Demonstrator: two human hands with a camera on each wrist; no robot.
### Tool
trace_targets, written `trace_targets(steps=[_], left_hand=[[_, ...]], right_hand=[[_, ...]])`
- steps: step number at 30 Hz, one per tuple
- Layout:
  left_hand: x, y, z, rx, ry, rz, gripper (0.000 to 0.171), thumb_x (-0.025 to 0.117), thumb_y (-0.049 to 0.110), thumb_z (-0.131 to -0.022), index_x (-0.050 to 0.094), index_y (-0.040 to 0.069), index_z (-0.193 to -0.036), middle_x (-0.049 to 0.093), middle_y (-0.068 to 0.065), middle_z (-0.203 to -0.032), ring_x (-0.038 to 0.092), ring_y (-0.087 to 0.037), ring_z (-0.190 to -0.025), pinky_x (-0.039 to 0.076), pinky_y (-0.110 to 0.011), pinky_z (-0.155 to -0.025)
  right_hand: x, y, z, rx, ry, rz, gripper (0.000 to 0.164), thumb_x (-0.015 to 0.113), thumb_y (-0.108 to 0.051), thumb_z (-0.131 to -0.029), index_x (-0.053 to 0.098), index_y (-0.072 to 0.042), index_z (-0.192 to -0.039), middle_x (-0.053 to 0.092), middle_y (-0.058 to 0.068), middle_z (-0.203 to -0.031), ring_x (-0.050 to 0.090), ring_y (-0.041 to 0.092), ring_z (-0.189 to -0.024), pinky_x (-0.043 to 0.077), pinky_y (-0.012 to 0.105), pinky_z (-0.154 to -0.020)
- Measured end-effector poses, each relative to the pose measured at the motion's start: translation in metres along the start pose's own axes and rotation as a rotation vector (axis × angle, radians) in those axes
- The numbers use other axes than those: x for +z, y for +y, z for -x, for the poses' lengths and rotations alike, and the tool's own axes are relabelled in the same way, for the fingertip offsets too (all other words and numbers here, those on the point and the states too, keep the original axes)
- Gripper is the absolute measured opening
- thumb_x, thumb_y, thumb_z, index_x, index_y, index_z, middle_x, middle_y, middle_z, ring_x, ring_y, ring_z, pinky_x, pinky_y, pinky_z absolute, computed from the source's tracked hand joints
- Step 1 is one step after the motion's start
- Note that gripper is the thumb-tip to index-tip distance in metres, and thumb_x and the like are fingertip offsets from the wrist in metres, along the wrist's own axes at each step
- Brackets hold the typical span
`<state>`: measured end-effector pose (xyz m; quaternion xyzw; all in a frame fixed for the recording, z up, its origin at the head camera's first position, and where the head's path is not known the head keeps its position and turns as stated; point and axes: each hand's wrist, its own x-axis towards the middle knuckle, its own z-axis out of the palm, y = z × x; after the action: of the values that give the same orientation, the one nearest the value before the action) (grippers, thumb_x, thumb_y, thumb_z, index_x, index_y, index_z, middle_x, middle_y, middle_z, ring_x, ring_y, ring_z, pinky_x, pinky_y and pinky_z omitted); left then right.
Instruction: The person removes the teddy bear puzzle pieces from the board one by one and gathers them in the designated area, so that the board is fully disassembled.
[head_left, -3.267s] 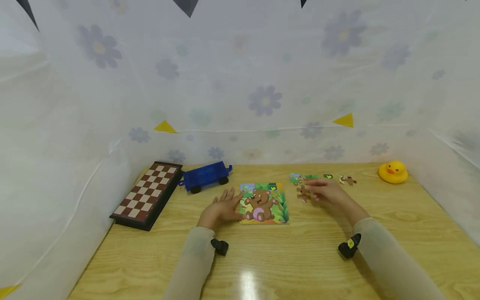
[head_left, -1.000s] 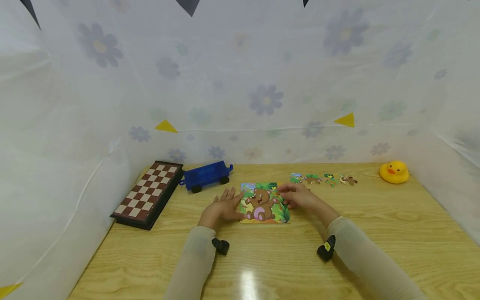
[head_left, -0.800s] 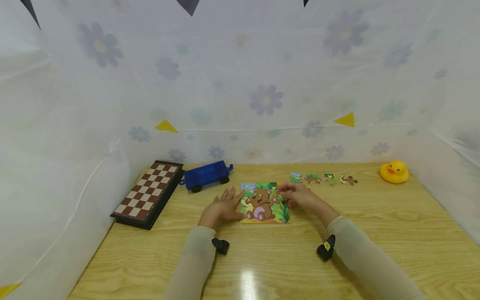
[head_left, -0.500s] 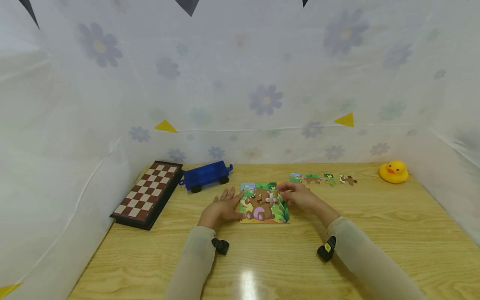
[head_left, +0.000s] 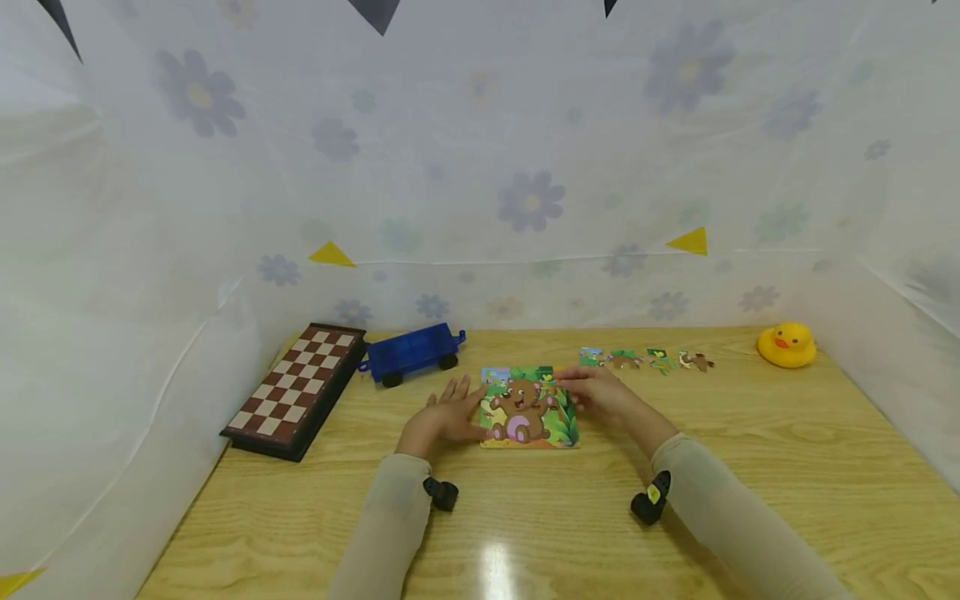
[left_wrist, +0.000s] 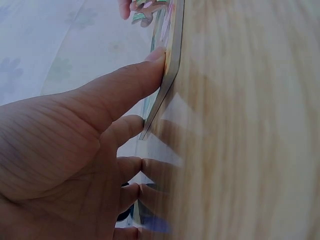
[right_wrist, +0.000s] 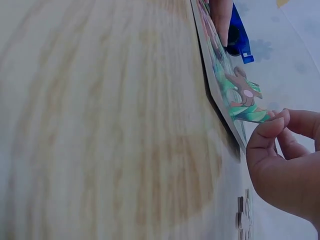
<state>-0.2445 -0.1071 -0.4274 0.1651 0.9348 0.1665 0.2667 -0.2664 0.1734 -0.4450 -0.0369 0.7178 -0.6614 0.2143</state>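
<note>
A square bear jigsaw puzzle board [head_left: 519,412] lies on the wooden table between both hands. My left hand [head_left: 448,414] rests at its left side, fingers spread and fairly straight; in the left wrist view, the thumb [left_wrist: 125,85] presses on the board's edge. Above the board's upper right part, my right hand [head_left: 603,392] pinches a jigsaw piece [right_wrist: 246,95] between thumb and fingertips. That piece, brown and green, stands tilted up in the right wrist view. Where its lower edge meets the board is hard to tell.
Several loose jigsaw pieces [head_left: 624,359] lie in a row behind the right hand. A yellow rubber duck [head_left: 787,346] sits at the back right. At the back left are a blue toy wagon [head_left: 412,352] and a brown-and-cream chessboard [head_left: 296,387]. A patterned white curtain [head_left: 450,167] closes off the back.
My right hand has moved left from the loose pieces to the board, bringing a jigsaw piece. Over the last second it shifts only slightly there. The left hand stays in place.
</note>
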Motion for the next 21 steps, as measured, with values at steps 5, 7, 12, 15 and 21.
trace_targets(steps=[5,7,12,15,21], left_hand=[[0.0,0.0,0.0,0.001,-0.006,-0.002,0.085,0.058,0.053,-0.089,0.011,0.025,-0.154,-0.007,-0.01,-0.158,-0.01,-0.029,-0.144,-0.001,-0.057,-0.112],[0.0,0.0,-0.001,0.001,-0.007,0.0,0.086,0.058,0.053,-0.088,0.011,0.025,-0.154,-0.007,-0.01,-0.158,-0.011,-0.029,-0.144,-0.002,-0.057,-0.112],[0.0,-0.001,-0.002,0.001,-0.002,-0.001,0.086,0.058,0.054,-0.088,0.012,0.025,-0.154,-0.006,-0.011,-0.158,-0.01,-0.029,-0.144,-0.001,-0.057,-0.112],[0.001,-0.002,-0.002,0.003,0.002,-0.005,0.085,0.058,0.054,-0.088,0.012,0.025,-0.154,-0.006,-0.011,-0.158,-0.009,-0.029,-0.144,0.0,-0.057,-0.112],[0.001,-0.002,-0.002,0.008,0.0,0.009,0.085,0.058,0.053,-0.088,0.012,0.025,-0.154,-0.007,-0.01,-0.158,-0.01,-0.029,-0.144,-0.001,-0.057,-0.112]], right_hand=[[0.001,0.005,0.0,0.008,-0.009,-0.023,0.041,0.055,-0.009,-0.096,0.047,0.012,-0.13,0.056,0.0,-0.091,0.046,0.006,-0.061,0.039,0.02,-0.053],[0.0,0.008,0.001,0.019,-0.033,-0.008,0.041,0.055,-0.008,-0.095,0.046,0.011,-0.131,0.056,-0.001,-0.086,0.048,0.006,-0.061,0.039,0.02,-0.052],[0.0,0.011,0.003,0.031,-0.075,0.013,0.047,0.059,-0.008,-0.093,0.046,0.004,-0.136,0.062,-0.001,-0.075,0.056,0.007,-0.059,0.039,0.022,-0.051],[0.0,0.011,0.004,0.027,-0.084,0.017,0.047,0.059,-0.008,-0.093,0.045,0.003,-0.137,0.065,-0.001,-0.077,0.059,0.008,-0.061,0.04,0.022,-0.051],[0.002,0.01,0.005,0.072,-0.048,0.053,0.043,0.056,-0.009,-0.095,0.048,0.0,-0.136,0.07,0.004,-0.092,0.067,0.012,-0.068,0.048,0.022,-0.054]])
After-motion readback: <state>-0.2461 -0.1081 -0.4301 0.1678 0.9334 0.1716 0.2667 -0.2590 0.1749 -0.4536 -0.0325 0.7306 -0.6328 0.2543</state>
